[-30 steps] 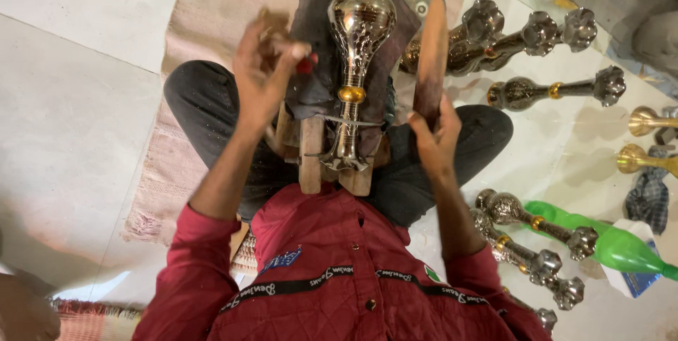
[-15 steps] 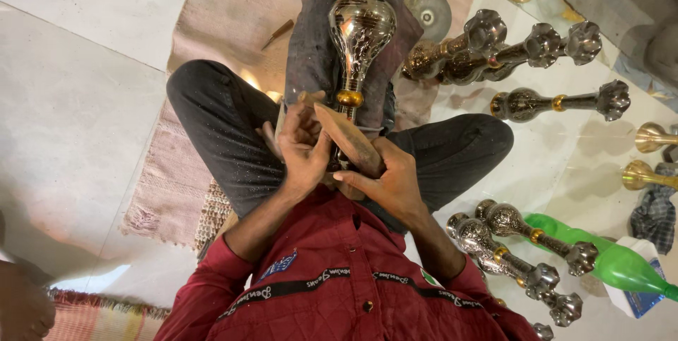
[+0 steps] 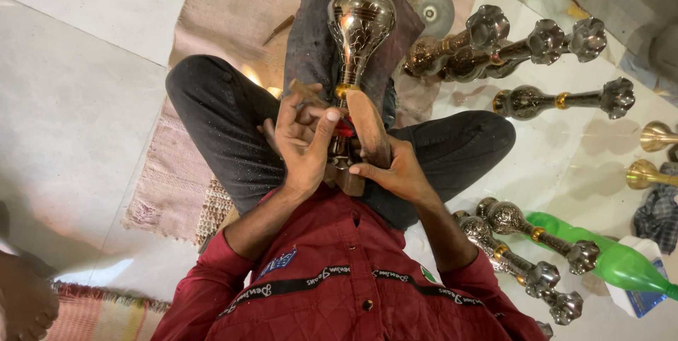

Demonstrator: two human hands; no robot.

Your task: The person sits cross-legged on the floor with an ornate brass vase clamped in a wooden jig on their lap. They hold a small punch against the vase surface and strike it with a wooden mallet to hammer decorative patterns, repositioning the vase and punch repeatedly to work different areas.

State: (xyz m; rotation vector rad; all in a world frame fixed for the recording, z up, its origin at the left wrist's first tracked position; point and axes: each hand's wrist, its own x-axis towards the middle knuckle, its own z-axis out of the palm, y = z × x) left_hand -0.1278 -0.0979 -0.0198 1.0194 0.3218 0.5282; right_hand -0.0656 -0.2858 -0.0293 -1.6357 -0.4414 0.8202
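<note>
While the engraved silver metal vase-shaped stem is lying lengthwise away from the body, the left hand is pinching a red-handled tool at its neck and the right hand is gripping a brown wooden block.

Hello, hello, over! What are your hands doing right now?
Left hand pinching a small red-handled tool at the metal vase neck. Right hand gripping a wooden block beside it. Nothing in the way.

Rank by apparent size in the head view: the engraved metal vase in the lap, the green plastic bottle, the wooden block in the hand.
1. Engraved metal vase, largest.
2. Green plastic bottle, though its end is cut off by the frame, so its rank is unsure.
3. Wooden block, smallest, partly hidden by the right hand.
</note>
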